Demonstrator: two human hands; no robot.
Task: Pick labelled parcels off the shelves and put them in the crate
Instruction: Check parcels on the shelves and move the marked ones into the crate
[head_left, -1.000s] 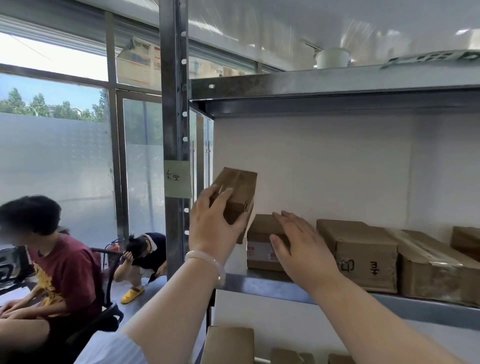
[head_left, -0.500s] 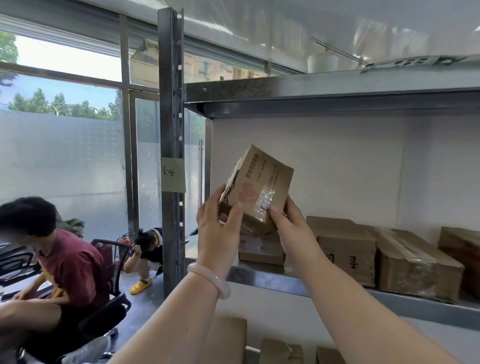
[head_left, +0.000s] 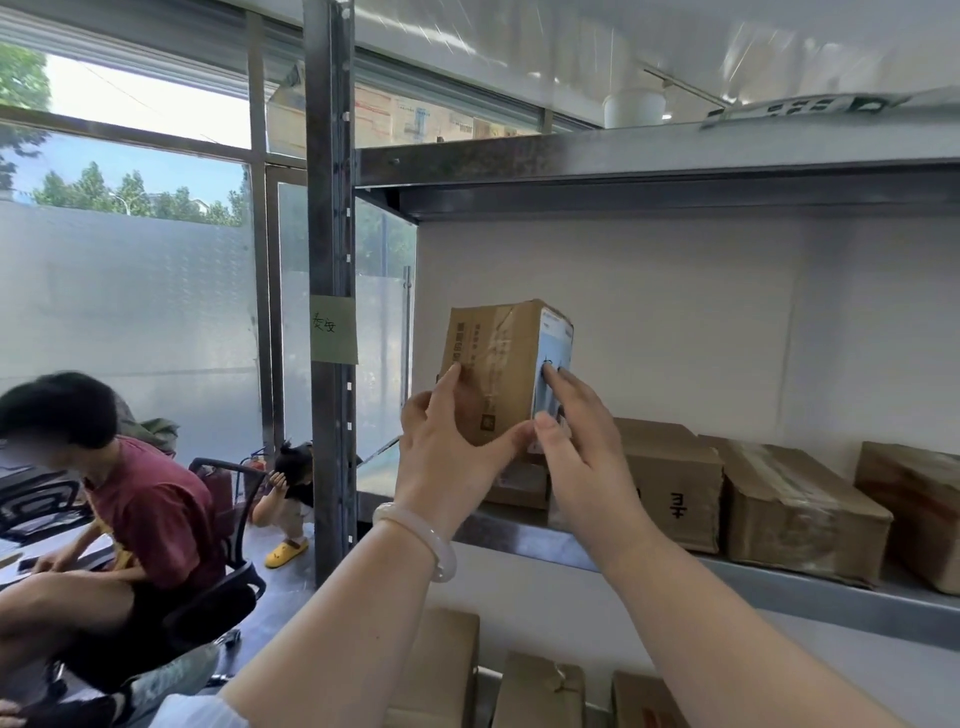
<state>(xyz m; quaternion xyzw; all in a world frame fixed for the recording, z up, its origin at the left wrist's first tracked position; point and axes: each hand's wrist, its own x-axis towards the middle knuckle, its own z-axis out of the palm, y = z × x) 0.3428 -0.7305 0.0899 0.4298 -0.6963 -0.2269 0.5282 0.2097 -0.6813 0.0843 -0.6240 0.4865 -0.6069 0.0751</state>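
Parcel (head_left: 501, 371) got turned upright w/ label side toward right hand (head_left: 582, 447); both hands, incl. left hand (head_left: 449, 452), gripped it — prob. checking label pre-crate.

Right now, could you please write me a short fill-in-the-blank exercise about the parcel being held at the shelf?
1. The lifted parcel is held by ____ hands.
2. The bracelet sits on the ____ wrist.
3. The right hand has its fingers on the parcel's white ____.
4. The note stuck on the shelf post is ____ in colour.

Missing words: both; left; label; green
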